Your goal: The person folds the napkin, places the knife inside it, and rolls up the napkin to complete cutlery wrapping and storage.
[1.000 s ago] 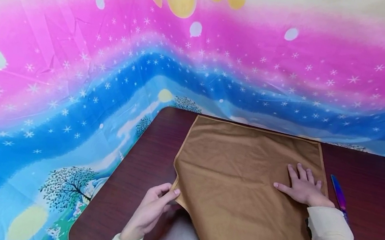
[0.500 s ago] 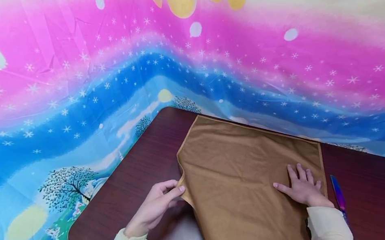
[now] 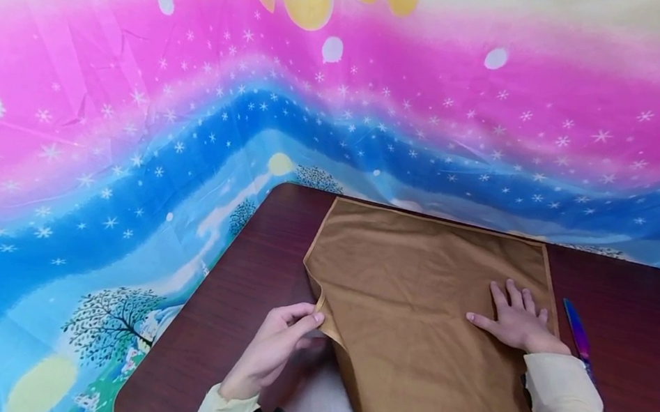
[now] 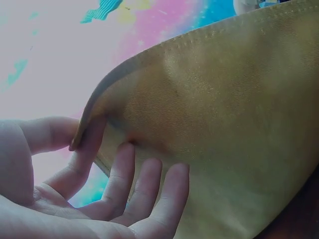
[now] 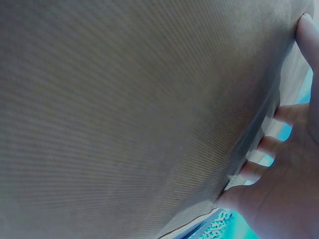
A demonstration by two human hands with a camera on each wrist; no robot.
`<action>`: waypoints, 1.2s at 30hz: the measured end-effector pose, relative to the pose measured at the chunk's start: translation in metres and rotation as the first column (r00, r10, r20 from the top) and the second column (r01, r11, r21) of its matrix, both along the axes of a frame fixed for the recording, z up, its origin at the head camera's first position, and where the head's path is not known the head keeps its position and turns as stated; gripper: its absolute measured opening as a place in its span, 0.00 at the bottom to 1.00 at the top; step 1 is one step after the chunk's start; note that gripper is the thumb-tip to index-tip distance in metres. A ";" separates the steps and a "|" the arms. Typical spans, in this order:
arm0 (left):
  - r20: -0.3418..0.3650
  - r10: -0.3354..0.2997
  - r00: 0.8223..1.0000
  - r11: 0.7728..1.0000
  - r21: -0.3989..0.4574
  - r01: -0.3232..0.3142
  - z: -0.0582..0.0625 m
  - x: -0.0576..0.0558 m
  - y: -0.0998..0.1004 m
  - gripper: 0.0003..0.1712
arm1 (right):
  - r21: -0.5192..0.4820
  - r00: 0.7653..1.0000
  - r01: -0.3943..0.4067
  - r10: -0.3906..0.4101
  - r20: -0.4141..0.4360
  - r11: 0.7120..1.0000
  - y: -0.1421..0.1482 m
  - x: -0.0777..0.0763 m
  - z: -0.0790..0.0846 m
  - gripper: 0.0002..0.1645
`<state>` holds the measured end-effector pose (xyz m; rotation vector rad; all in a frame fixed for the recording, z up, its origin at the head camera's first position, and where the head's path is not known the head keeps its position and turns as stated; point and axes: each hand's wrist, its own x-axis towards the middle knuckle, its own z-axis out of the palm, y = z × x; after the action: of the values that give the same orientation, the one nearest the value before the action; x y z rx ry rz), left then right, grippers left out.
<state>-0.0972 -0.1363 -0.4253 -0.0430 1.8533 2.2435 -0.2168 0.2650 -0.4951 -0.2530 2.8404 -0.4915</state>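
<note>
A brown cloth (image 3: 412, 295) with a stitched, lighter hem lies over the dark table. My left hand (image 3: 275, 342) pinches its left edge between thumb and forefinger and holds that edge raised. In the left wrist view the hem curves up from the pinch, and the other fingers (image 4: 172, 194) lie near the cloth's underside (image 4: 219, 119). On the right part of the cloth my right hand (image 3: 519, 324) rests flat with its fingers spread. The right wrist view shows its fingertips on the ribbed-looking fabric (image 5: 149, 109).
A knife (image 3: 577, 329) with a shiny blue-purple blade lies on the table (image 3: 652, 350) just right of the cloth, beside the right forearm. A patterned pink and blue backdrop (image 3: 347, 82) hangs behind the table and along its left side.
My left hand has drawn the cloth's left edge a little to the right and away from me, deepening the fold there. The right hand has stayed in place on the cloth.
</note>
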 end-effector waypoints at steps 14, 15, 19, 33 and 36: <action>-0.058 -0.075 0.995 0.997 -0.022 0.074 0.006 -0.005 0.008 0.20 | 0.001 1.000 -0.001 0.001 -0.006 1.000 0.000 0.000 0.000 0.60; -0.058 -0.074 0.996 0.997 -0.020 0.072 0.007 -0.005 0.009 0.19 | 0.000 1.000 -0.001 0.001 -0.005 1.000 -0.001 0.000 0.000 0.60; -0.063 -0.064 0.996 0.998 -0.007 0.063 0.008 -0.005 0.010 0.14 | 0.000 1.000 -0.001 0.001 -0.003 1.000 -0.001 0.001 0.002 0.59; -0.078 -0.056 0.995 0.998 -0.002 0.056 0.012 -0.006 0.013 0.18 | 0.003 1.000 0.004 -0.004 -0.007 1.000 -0.001 0.002 0.000 0.59; -0.086 -0.057 0.995 0.998 -0.005 0.057 0.013 -0.007 0.013 0.16 | -0.002 1.000 0.005 -0.005 -0.004 1.000 -0.001 0.001 0.000 0.60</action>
<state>-0.1037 -0.1232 -0.4124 0.1069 1.8754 2.2383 -0.2153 0.2636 -0.4949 -0.2476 2.8448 -0.4947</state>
